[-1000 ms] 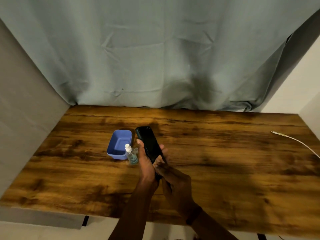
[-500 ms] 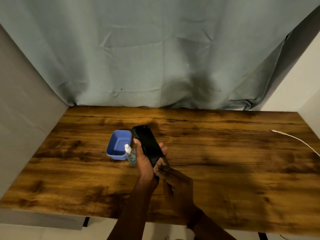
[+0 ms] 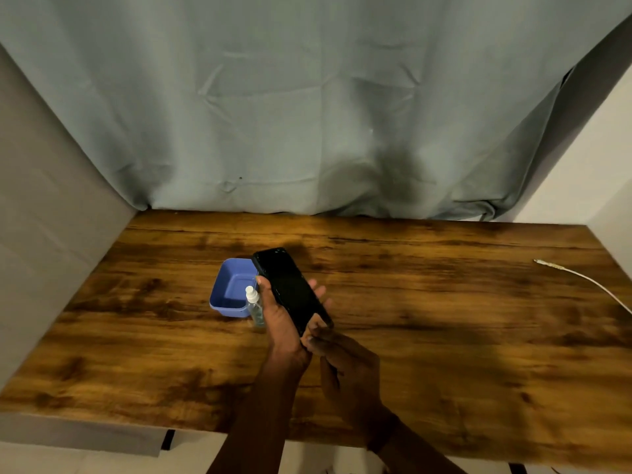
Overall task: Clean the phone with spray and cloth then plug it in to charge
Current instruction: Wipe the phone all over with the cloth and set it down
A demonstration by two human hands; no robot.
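Left hand [image 3: 284, 319] is clamped round phone [image 3: 290, 289]. Right hand [image 3: 349, 367] curls against phone's near end; its grip cannot be told. Spray bottle [image 3: 254, 307] stands just left of phone.

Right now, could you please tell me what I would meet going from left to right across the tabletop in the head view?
Blue plastic tub → small clear spray bottle → black phone → white charging cable.
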